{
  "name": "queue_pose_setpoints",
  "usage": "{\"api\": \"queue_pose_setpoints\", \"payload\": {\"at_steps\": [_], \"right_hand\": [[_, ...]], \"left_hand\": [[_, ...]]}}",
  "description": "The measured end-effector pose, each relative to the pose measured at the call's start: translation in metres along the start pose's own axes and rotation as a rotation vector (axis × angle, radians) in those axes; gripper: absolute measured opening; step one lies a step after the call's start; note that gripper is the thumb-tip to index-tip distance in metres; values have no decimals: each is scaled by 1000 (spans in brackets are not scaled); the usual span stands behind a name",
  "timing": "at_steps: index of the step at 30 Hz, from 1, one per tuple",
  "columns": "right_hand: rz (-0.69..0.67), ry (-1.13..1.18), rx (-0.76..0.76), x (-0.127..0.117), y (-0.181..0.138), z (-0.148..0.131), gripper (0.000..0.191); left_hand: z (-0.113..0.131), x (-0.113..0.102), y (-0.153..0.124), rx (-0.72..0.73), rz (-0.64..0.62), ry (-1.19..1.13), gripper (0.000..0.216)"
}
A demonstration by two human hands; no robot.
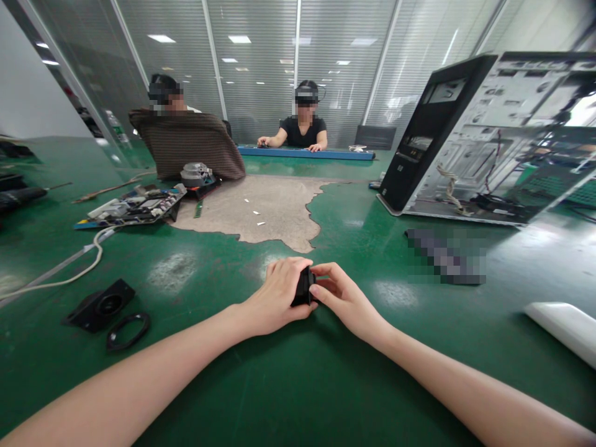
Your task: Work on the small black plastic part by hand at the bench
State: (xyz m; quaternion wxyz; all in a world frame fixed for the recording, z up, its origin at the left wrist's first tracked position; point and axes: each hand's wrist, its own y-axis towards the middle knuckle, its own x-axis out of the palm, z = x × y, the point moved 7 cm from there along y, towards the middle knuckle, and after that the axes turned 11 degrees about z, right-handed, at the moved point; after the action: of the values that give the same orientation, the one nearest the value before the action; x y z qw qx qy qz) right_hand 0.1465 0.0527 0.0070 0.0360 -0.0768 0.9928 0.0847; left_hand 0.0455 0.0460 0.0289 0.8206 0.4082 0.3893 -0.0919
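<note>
Both of my hands meet at the middle of the green table (298,385), over a small black part (304,287). My left hand (279,298) wraps its fingers round the part's left side. My right hand (342,298) pinches the part's right side with thumb and fingers. Most of the part is hidden between the two hands, so I cannot make out its shape.
An open computer case (488,136) lies at the right. A circuit board (135,208), a fan unit (198,175) and a white cable (69,273) lie at the left. A black speaker (100,305) and black ring (128,330) sit near left. Two people sit across the table.
</note>
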Motion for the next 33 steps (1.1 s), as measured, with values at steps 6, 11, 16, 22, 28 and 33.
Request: {"api": "queue_pose_setpoints", "payload": {"at_steps": [6, 11, 16, 22, 28, 33], "right_hand": [[-77, 40, -30, 3, -3, -4, 19], [-41, 46, -19, 1, -2, -2, 13], [-24, -10, -13, 0, -1, -3, 21], [-86, 52, -47, 1, -3, -4, 18], [-30, 49, -16, 0, 0, -1, 16], [-72, 49, 13, 3, 0, -3, 22]], "left_hand": [[1, -1, -2, -4, 1, 19, 56], [2, -1, -1, 0, -7, 25, 56], [6, -4, 0, 14, -29, 5, 59], [5, -4, -1, 7, -35, 17, 52], [6, -5, -2, 15, -27, 18, 54], [6, -4, -1, 13, -30, 20, 55]]}}
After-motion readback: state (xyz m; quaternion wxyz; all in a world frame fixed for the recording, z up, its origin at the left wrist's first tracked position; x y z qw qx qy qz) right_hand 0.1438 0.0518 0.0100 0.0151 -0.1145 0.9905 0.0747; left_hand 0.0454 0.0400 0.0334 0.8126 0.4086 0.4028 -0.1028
